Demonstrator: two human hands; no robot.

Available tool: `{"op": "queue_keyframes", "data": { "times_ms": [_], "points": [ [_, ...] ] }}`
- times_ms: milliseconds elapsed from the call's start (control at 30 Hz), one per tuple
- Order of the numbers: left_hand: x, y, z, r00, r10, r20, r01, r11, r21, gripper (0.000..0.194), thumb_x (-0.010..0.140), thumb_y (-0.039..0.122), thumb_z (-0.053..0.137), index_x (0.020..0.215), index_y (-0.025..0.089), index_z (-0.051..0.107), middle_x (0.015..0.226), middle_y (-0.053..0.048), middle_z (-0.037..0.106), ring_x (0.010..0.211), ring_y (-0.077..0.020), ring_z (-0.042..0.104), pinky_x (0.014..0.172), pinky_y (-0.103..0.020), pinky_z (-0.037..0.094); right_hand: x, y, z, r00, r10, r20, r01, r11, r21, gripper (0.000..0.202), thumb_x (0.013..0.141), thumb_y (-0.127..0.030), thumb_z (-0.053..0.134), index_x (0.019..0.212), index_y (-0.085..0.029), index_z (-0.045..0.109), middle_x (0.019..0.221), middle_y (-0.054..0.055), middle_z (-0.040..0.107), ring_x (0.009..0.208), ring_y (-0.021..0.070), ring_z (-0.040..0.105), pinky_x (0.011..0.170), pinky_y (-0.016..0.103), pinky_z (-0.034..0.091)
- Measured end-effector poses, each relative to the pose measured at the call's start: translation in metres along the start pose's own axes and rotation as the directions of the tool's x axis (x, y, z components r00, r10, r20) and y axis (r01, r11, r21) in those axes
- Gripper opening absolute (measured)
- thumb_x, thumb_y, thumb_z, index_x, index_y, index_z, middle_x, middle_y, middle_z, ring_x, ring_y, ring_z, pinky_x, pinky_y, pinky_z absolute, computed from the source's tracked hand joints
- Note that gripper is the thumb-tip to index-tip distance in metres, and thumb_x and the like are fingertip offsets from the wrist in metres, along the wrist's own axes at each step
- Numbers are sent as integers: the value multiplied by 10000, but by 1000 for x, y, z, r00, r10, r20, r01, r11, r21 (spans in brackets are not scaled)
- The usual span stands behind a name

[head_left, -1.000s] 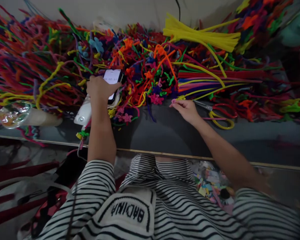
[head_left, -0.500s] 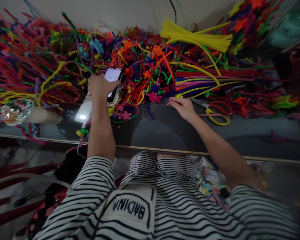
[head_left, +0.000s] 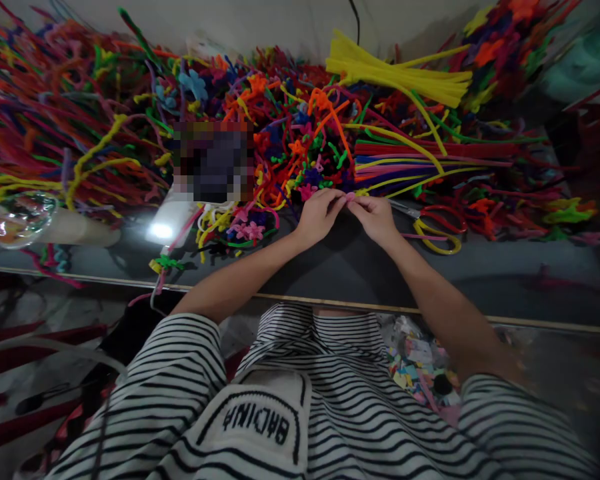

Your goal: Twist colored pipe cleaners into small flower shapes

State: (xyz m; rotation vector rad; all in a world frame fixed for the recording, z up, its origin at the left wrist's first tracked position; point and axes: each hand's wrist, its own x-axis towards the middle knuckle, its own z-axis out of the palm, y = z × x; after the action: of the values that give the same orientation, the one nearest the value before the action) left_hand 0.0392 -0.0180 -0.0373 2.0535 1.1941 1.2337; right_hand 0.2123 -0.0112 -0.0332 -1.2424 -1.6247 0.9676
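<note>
My left hand (head_left: 321,215) and my right hand (head_left: 375,217) meet over the dark table, fingertips pinched on a small pink pipe-cleaner piece (head_left: 350,197) between them. Just beyond lie small pipe-cleaner flowers, a pink one (head_left: 307,192) nearest my left fingers. Right of my right hand rest scissors (head_left: 437,229) with red and yellow handles. Straight pipe cleaners in several colours (head_left: 400,163) lie behind the hands, and a yellow bundle (head_left: 400,72) sits on the heap farther back.
A large heap of loose pipe cleaners (head_left: 35,120) covers the back left. A lit white lamp (head_left: 173,217), a clear-domed object (head_left: 25,220) and a blurred-out patch stand left. The table's front edge (head_left: 330,303) runs below my forearms. Bags of colourful pieces (head_left: 420,363) lie below it.
My left hand has left the phone at the left and moved right, joining my right hand at the pink piece. The phone's spot is now pixelated. My right hand has barely moved.
</note>
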Motion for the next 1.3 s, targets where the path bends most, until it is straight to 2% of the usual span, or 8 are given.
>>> {"op": "queue_keyframes", "data": {
  "times_ms": [233, 400, 500, 800, 900, 1000, 1133, 1300],
  "points": [
    [7, -3, -10, 997, -69, 25, 72, 988, -133, 411, 1001, 588, 608, 919, 205, 735, 907, -58, 732, 801, -164, 614, 742, -299, 469, -7, -13, -3, 995, -58, 78, 69, 987, -144, 497, 925, -591, 581, 627, -193, 591, 571, -23, 432, 586, 117, 387, 593, 298, 296],
    [9, -9, -6, 982, -188, 27, 188, 939, -289, 512, 952, 697, 605, 846, 206, 701, 781, -12, 654, 710, -136, 534, 686, -292, 433, -9, -16, -8, 941, -297, 164, 336, 885, -324, 380, 1040, -439, 461, 953, -193, 738, 876, 73, 744, 812, 209, 669, 776, 342, 509],
    [12, -14, -5, 977, -207, 48, 208, 890, -406, 594, 903, 787, 612, 800, 206, 671, 757, -6, 620, 696, -126, 519, 686, -292, 438, -8, -8, -11, 884, -413, 217, 467, 777, -422, 434, 1093, -391, 373, 1174, -188, 748, 1098, 136, 778, 1019, 257, 717, 919, 394, 558],
    [16, -14, -6, 961, -169, 220, 261, 823, -505, 666, 811, 880, 652, 839, 215, 641, 723, -4, 565, 667, -127, 494, 666, -302, 445, -3, -3, -27, 895, -445, 18, 363, 706, -608, 520, 1139, -457, 308, 1358, -227, 720, 1110, 136, 774, 1091, 292, 721, 1049, 485, 546],
    [16, -13, -6, 955, -116, 274, 252, 808, -533, 650, 792, 847, 710, 843, 201, 659, 775, -15, 619, 705, -123, 536, 717, -296, 478, -4, -7, -26, 895, -433, -105, 313, 780, -542, 546, 1123, -558, 330, 1315, -223, 716, 1136, 142, 778, 1103, 289, 743, 1020, 458, 560],
    [15, -13, -6, 956, -76, 283, 221, 821, -526, 642, 801, 826, 719, 833, 186, 681, 843, -35, 684, 770, -128, 590, 770, -289, 497, -5, -6, -19, 925, -321, -202, 226, 894, -386, 541, 1066, -681, 419, 1141, -242, 725, 906, 81, 777, 878, 239, 766, 823, 368, 579],
    [14, -16, -3, 954, -50, 295, 194, 852, -487, 645, 808, 820, 715, 844, 177, 729, 837, -39, 709, 748, -127, 591, 715, -274, 468, -3, -3, -10, 973, -167, -160, 148, 981, -123, 569, 929, -803, 579, 935, -245, 689, 592, -24, 624, 485, 136, 557, 557, 302, 454],
    [14, -18, -2, 962, -85, 261, 206, 851, -483, 635, 792, 805, 743, 847, 172, 743, 820, -40, 721, 740, -128, 597, 706, -271, 459, 0, -7, 1, 987, -51, -150, 74, 985, 154, 649, 790, -881, 668, 825, -234, 661, 649, -9, 651, 473, 102, 465, 489, 281, 376]
  ]
}}
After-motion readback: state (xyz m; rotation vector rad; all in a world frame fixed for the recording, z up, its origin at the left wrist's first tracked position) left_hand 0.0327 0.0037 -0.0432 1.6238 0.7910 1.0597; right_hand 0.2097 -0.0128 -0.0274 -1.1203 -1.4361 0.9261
